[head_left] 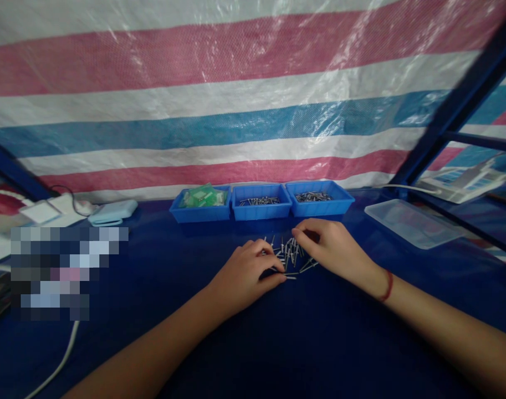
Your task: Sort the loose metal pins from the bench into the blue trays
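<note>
Loose blind rivets (293, 252), silver with thin pins, lie in a small pile on the blue table between my hands. My left hand (248, 271) is at the pile's left edge, its thumb and index finger closed near their tips on a rivet (291, 277) that sticks out to the right. At the pile's far right side is my right hand (331, 246), thumb and index finger pinched together over the rivets. Whatever is between those fingertips is too small to make out. A red cord circles the right wrist.
Behind the pile stand three blue bins: the left bin (200, 215) holds green-and-clear plastic packets, the middle bin (261, 211) and right bin (324, 208) hold rivets. A translucent lid (414, 224) lies right. Left are a light-blue case (113, 212) and a white cable (67, 354).
</note>
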Action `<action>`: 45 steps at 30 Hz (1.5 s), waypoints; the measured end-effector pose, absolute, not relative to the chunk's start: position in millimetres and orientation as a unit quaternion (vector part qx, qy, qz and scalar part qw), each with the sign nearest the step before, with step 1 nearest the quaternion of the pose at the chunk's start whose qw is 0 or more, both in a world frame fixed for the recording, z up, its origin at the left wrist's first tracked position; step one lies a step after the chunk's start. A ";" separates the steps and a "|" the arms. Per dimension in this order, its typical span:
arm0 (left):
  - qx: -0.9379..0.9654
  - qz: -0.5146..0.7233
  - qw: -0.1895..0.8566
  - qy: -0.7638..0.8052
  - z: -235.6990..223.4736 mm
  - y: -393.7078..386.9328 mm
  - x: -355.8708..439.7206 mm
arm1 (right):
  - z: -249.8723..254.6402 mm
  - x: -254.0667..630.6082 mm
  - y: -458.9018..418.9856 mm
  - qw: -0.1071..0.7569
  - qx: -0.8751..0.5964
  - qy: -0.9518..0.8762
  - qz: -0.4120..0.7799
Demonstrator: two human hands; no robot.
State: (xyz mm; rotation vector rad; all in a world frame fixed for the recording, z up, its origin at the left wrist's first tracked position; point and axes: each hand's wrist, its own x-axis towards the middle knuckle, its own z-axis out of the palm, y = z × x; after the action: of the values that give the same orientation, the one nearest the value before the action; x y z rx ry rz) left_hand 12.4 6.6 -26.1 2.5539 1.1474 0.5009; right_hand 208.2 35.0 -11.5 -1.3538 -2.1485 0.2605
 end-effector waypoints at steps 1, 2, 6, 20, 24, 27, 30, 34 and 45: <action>0.889 0.175 0.147 0.397 -26.0 6.4 12.6 | -11.8 207.9 34.8 0.289 -0.505 -0.807 0.099; 0.889 0.177 0.147 0.396 -26.2 6.4 12.9 | -11.9 207.7 34.6 0.288 -0.503 -0.809 0.099; 0.889 0.180 0.144 0.396 -27.6 7.0 13.8 | -11.7 207.3 33.3 0.287 -0.500 -0.811 0.103; 0.763 0.360 0.275 0.461 -25.9 7.6 18.1 | -7.7 200.1 20.3 0.338 -0.383 -0.795 0.328; 0.730 0.410 0.291 0.462 -23.1 5.2 19.0 | -8.8 199.1 19.6 0.335 -0.385 -0.798 0.320; 0.705 0.430 0.321 0.463 -22.6 4.3 19.6 | -11.5 197.3 19.9 0.345 -0.387 -0.784 0.340; 0.685 0.431 0.363 0.461 -23.7 4.4 20.5 | -12.6 195.0 18.8 0.389 -0.386 -0.751 0.367; 0.689 0.426 0.374 0.452 -24.7 4.6 21.2 | -11.1 193.3 15.4 0.428 -0.383 -0.730 0.369; 0.704 0.395 0.413 0.421 -25.4 3.8 21.4 | -8.0 191.4 12.2 0.446 -0.380 -0.727 0.357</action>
State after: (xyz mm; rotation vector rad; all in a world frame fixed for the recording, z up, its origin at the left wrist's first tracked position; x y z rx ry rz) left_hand 21.4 3.8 -25.4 1.7707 1.0573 0.9941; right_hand 191.4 12.2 -8.0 -0.9423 -1.8012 0.8830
